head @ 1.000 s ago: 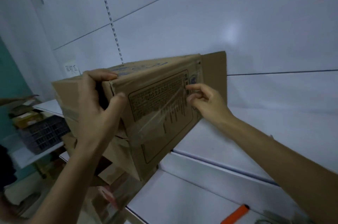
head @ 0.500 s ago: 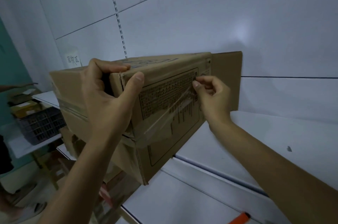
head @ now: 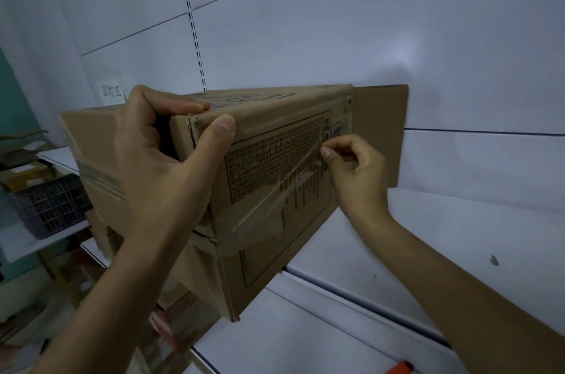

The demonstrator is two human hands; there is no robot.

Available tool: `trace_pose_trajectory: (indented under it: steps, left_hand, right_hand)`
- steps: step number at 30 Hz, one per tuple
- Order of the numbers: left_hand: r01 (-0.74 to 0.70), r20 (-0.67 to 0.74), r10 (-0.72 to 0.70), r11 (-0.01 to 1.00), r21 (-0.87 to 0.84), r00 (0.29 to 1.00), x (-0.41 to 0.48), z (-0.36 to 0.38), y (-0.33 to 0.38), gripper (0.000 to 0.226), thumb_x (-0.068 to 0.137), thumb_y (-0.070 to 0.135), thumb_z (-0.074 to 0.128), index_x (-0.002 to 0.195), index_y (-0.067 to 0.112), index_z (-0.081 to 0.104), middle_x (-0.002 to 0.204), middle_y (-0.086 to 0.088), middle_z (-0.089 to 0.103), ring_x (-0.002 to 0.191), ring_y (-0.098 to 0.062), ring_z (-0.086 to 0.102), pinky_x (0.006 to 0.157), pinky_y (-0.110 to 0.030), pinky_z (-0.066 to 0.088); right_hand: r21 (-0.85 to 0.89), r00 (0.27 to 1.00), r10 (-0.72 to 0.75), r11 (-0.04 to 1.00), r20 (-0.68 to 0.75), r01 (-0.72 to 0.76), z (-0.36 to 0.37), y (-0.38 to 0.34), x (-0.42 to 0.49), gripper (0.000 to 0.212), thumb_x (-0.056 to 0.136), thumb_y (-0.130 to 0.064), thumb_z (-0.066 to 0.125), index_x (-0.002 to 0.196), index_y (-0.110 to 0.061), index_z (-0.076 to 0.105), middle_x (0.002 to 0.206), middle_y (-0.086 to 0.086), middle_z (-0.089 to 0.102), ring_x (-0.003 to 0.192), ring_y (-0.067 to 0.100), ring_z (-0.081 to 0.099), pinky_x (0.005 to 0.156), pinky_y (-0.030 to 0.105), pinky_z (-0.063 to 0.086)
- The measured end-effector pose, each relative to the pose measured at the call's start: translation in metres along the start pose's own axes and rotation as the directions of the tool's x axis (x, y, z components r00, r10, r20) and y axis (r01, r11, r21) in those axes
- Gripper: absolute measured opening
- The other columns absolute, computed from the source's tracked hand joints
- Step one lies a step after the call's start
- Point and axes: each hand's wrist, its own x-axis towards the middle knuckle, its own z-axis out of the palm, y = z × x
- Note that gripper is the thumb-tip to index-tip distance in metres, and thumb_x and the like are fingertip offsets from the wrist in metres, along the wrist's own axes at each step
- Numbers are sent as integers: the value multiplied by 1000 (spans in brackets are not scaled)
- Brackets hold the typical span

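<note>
So, question about the head cam view: what are the two hands doing with that cardboard box (head: 269,251)?

Reply: the left hand (head: 165,165) has the box's near top corner. Its fingers are curled over the top edge and the thumb is pressed flat on the printed side panel, so it's a proper grip. The right hand (head: 357,178) is further along that same panel, with thumb and forefinger tips pinching the loose end of a clear tape strip (head: 275,193). The rest of its fingers are tucked in.

Follow-up: ok, and where does the tape go from those fingers? And where's the box sitting?

Reply: from the pinch it runs down and back toward the left hand, lifted clear of the print most of the way. It's stuck down at the box's near vertical edge, just under the left palm. The box is tilted, with its near bottom corner hanging out over the lower shelf (head: 305,343) and its far end over the upper shelf (head: 474,236). I can't tell if it actually rests there.

An open flap (head: 379,135) sticks out just past the right fingers. Off to the side, well away from the left fingers, there's a grey crate (head: 52,205). A small wall label (head: 111,92) sits just above them, and something orange (head: 397,369) pokes in under the right forearm.
</note>
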Motion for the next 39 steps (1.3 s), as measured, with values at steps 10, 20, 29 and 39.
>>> trace_pose_trajectory:
  steps: [10, 20, 29, 39]
  left_hand:
    - [-3, -10, 3, 1000, -3, 1000, 0, 0, -1, 18, 79, 32, 66, 86, 32, 50, 102, -16, 59, 98, -28, 59, 85, -44, 50]
    - [-15, -29, 16, 1000, 19, 999, 2, 5, -6, 19, 79, 32, 67, 84, 35, 49, 101, -20, 59, 100, -32, 57, 85, -47, 48]
    - [-28, -29, 30, 998, 51, 999, 3, 2, -13, 18, 81, 33, 66, 87, 36, 50, 100, -20, 59, 98, -36, 56, 83, -57, 45]
    - [8, -16, -7, 997, 77, 1000, 3, -2, -11, 17, 79, 37, 66, 86, 32, 52, 96, -13, 60, 97, -35, 55, 83, -56, 45]
  right_hand:
    - [20, 1000, 6, 1000, 7, -7, 0, -1, 0, 15, 89, -6, 62, 97, -18, 64, 85, -8, 63, 74, -4, 53, 68, 7, 42]
    - [-93, 988, 66, 994, 139, -53, 1, 2, -8, 11, 92, -10, 58, 89, -20, 58, 88, -2, 58, 76, 5, 53, 67, 11, 44]
    - [191, 898, 428, 878, 101, -440, 3, -4, -23, 33, 93, 2, 47, 103, -25, 62, 78, -3, 60, 71, 10, 58, 62, 25, 51]
    - [271, 836, 489, 793, 248, -545, 1, -17, -25, 22, 93, -3, 51, 82, -17, 65, 79, 4, 63, 64, 11, 60, 52, 21, 49]
